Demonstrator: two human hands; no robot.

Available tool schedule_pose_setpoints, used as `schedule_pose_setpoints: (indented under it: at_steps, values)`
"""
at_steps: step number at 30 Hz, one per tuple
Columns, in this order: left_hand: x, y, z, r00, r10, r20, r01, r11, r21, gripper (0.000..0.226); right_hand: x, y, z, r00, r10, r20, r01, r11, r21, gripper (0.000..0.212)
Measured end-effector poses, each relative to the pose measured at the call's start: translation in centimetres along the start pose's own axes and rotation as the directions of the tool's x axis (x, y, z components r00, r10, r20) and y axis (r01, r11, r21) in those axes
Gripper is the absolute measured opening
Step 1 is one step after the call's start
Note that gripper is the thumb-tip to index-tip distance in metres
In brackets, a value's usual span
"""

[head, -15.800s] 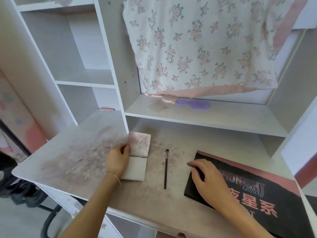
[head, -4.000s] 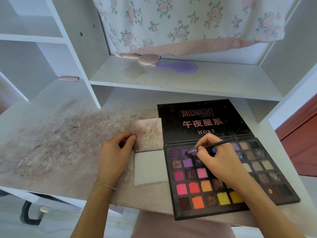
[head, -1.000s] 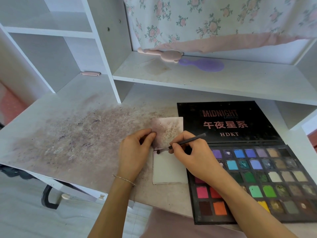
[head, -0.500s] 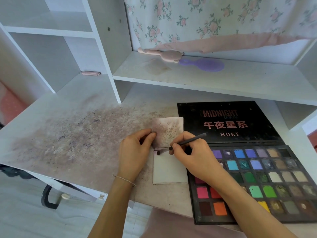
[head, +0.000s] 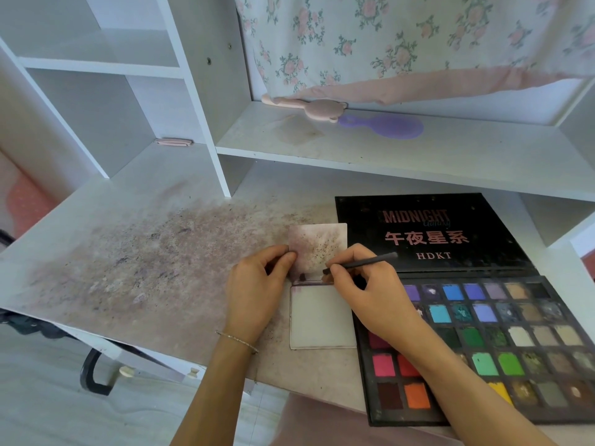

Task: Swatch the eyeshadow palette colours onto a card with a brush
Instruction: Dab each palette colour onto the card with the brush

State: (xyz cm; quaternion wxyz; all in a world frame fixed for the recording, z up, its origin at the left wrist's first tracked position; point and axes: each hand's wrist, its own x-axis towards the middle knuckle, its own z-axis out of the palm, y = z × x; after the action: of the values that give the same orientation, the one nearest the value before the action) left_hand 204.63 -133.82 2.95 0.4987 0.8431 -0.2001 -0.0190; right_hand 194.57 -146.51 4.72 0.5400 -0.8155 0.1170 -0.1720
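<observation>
An open eyeshadow palette (head: 489, 342) with several coloured pans lies at the right, its black lid (head: 428, 233) folded back flat. Left of it lies a small white card (head: 322, 317) joined to a speckled pinkish flap (head: 318, 249). My right hand (head: 367, 291) pinches a thin dark brush (head: 363, 262), with its tip down at the card's top edge near the fold. A dark smudge (head: 302, 277) sits at the card's top left. My left hand (head: 257, 288) pinches the flap's left edge and holds it down.
The white desk (head: 128, 252) is stained with powder on its left half. A pink handled item (head: 309, 106) and a purple hairbrush (head: 386, 125) lie on the shelf above, under a hanging floral cloth (head: 402, 40). A small pink item (head: 174, 142) lies at the back left.
The brush tip has slid right along the card's top edge, from the left corner toward the middle, leaving a dark smudge. My left hand has not moved.
</observation>
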Motion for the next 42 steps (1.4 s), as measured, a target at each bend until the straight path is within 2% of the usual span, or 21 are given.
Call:
schedule_pose_setpoints:
  at_steps: [3,6,10,16,21,24,28,35,42]
  values:
    - [0.1,-0.1,0.1,1.0,-0.008,0.001,0.008,1.0,0.01,0.015,0.0,0.0,-0.2,0.999,0.016,-0.032,-0.011,0.99,0.139,0.019]
    - [0.1,0.0,0.0,1.0,0.002,0.009,-0.002,1.0,0.017,0.014,-0.1,-0.3,-0.4,0.998,-0.016,-0.064,0.028,0.981,0.19,0.024]
    - [0.0,0.0,-0.1,1.0,0.009,0.019,-0.01,0.999,0.033,0.015,-0.1,-0.9,-1.1,0.993,-0.06,-0.099,0.08,0.974,0.212,0.028]
    - [0.0,-0.2,0.1,0.999,0.03,-0.018,-0.03,0.999,0.043,0.018,-0.6,-1.2,-4.6,0.977,-0.04,-0.208,0.084,0.974,0.208,0.028]
    - [0.1,-0.5,0.2,0.998,0.046,-0.034,-0.043,0.997,0.066,0.016,-2.5,-0.4,-7.7,0.947,0.009,-0.321,0.03,0.993,0.116,0.026]
    - [0.1,-0.6,0.3,0.998,0.044,-0.043,-0.041,0.997,0.069,0.016,-3.6,0.4,-8.3,0.939,0.025,-0.344,-0.026,1.0,0.002,0.025]
    - [0.2,-0.6,0.3,0.999,0.043,-0.035,-0.04,0.997,0.065,0.016,-4.4,1.3,-8.1,0.959,0.029,-0.282,-0.063,0.991,-0.114,0.025]
    - [0.1,-0.6,0.3,0.998,0.057,-0.035,-0.055,0.997,0.055,0.014,-4.3,1.7,-7.6,0.971,-0.036,-0.234,-0.034,0.957,-0.289,0.028]
    - [0.1,-0.5,0.3,0.998,0.057,-0.018,-0.056,0.997,0.05,0.015,-4.3,1.7,-7.9,0.972,-0.026,-0.234,-0.054,0.943,-0.328,0.029]
